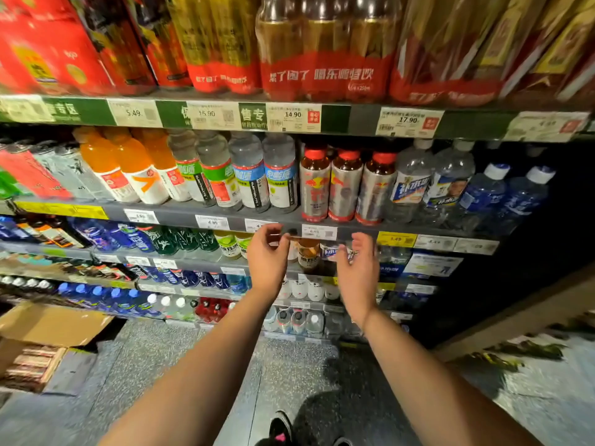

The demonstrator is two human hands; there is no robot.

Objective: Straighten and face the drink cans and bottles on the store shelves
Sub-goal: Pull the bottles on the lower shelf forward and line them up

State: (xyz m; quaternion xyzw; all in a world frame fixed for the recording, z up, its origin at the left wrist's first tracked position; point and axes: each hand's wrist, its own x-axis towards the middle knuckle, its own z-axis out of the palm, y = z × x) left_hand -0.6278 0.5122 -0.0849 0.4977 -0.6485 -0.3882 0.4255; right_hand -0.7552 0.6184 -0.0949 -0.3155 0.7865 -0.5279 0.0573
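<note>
Store shelves full of drinks fill the head view. Three silver bottles with red caps (346,185) stand in a row on the second shelf (180,214), with clear electrolyte bottles (248,175) to their left and orange ones (128,165) further left. My left hand (267,255) and my right hand (357,265) hang in front of the shelf edge just below the silver bottles, fingers loosely curled, holding nothing. Between the hands, one shelf down, an amber bottle (307,254) shows.
Shrink-wrapped multipacks (322,53) sit on the top shelf. Water bottles (450,185) stand to the right of the silver ones. Lower shelves hold blue and white bottles (199,280). An open cardboard box (48,329) lies on the floor at left.
</note>
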